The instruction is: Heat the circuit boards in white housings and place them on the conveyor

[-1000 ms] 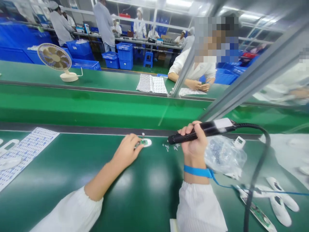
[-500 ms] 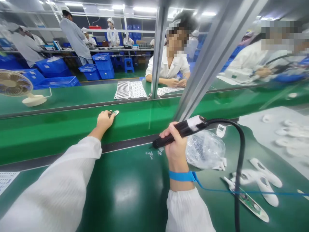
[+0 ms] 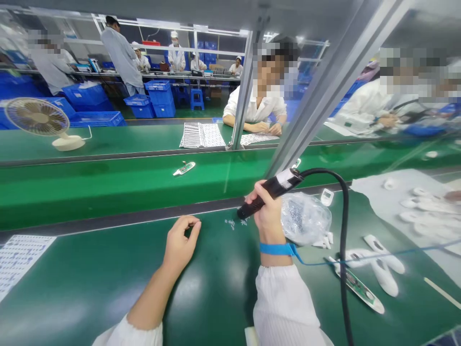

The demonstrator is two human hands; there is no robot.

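My right hand (image 3: 267,211) grips a black electric screwdriver (image 3: 260,201) with a thick cable, its nose slanting down over small scattered screws (image 3: 232,224) on the bench. A blue strap rings the right wrist. My left hand (image 3: 182,242) is loosely closed just above the bench, thumb and index fingertips together, and nothing shows between them. Beyond it, a white part with a green circuit board (image 3: 184,169) lies on the green conveyor belt (image 3: 118,185). Beside my right hand rests a clear plastic bag (image 3: 306,218) of small pieces.
At right lie white shells (image 3: 383,276) and a long housing with a circuit board (image 3: 363,290). More white parts sit on a pale sheet (image 3: 425,211). A metal post (image 3: 324,91) slants up ahead. Across the belt are a fan (image 3: 38,117) and a seated person (image 3: 257,103).
My left hand has let go of the circuit-board part on the belt and drawn back over the bench. The screwdriver stays in my right hand, near the screws.
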